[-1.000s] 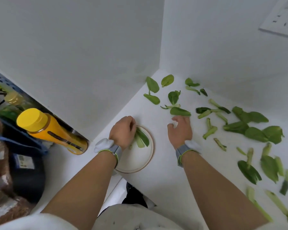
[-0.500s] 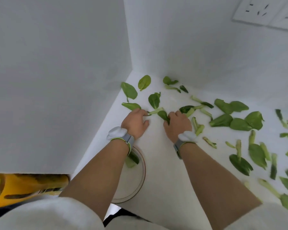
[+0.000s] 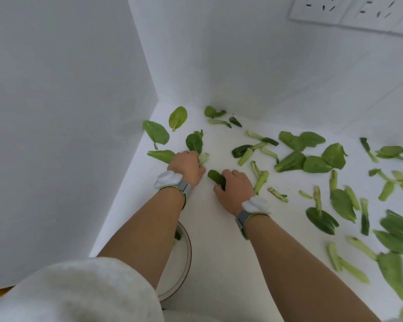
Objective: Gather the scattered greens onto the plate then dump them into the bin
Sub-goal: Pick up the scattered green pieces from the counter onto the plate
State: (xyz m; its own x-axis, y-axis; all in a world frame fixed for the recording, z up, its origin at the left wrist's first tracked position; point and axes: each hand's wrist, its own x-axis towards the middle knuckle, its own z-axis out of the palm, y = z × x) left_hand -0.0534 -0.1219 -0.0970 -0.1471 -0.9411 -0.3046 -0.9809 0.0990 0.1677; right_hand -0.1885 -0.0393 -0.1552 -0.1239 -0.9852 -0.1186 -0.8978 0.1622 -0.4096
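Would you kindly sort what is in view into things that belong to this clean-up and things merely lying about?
Part of the job:
scattered greens
plate
left hand
right hand

Just there:
wall sockets
wrist bands

Home kitchen corner: white counter (image 3: 219, 263) strewn with cut leafy greens (image 3: 291, 161), white walls, wall sockets (image 3: 349, 10), ceramic plate (image 3: 184, 256) at counter edge.

Both hands — left hand (image 3: 187, 167), right hand (image 3: 235, 189) — clutch greens (image 3: 216, 179).
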